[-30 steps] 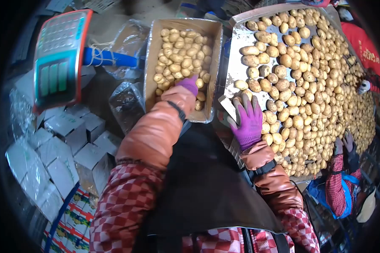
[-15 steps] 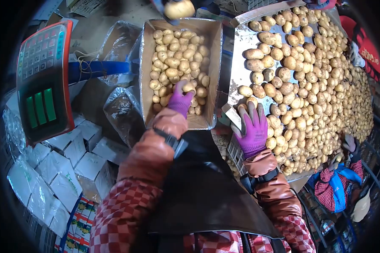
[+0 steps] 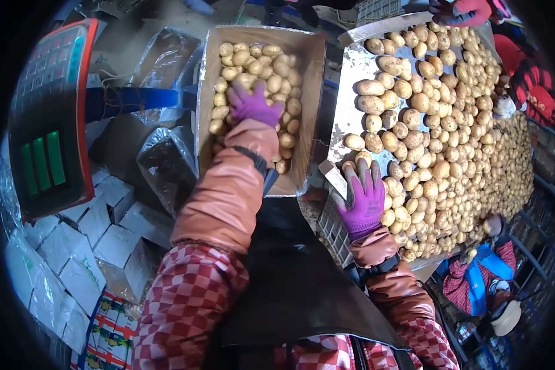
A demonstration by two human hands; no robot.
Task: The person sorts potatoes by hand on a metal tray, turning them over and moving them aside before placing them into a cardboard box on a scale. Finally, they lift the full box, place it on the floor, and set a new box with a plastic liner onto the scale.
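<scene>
My left hand (image 3: pixel 254 106), in a purple glove, reaches into a cardboard box (image 3: pixel 309 129) of potatoes (image 3: pixel 271 66). Its fingers are spread over the top layer and slightly blurred; what lies under the palm is hidden. My right hand (image 3: pixel 364 200), gloved in the same purple, rests at the near left corner of a sorting table (image 3: pixel 344 120) covered with potatoes (image 3: pixel 422 102). Its fingers are stretched out, with the tips touching potatoes next to the raised edge strip (image 3: pixel 335 177).
A scale display (image 3: pixel 49 117) on a blue arm stands left of the box. Plastic-lined open boxes (image 3: pixel 166 61) lie beyond it, and white cartons (image 3: pixel 74 246) are stacked lower left. Co-workers' gloved hands (image 3: pixel 462 12) are at the table's far edge; another person (image 3: pixel 481 277) works at the right.
My left hand has let go of a potato and moved up the box, its fingers spreading. A potato held above the box's far end has left view. My right hand stays at the table corner.
</scene>
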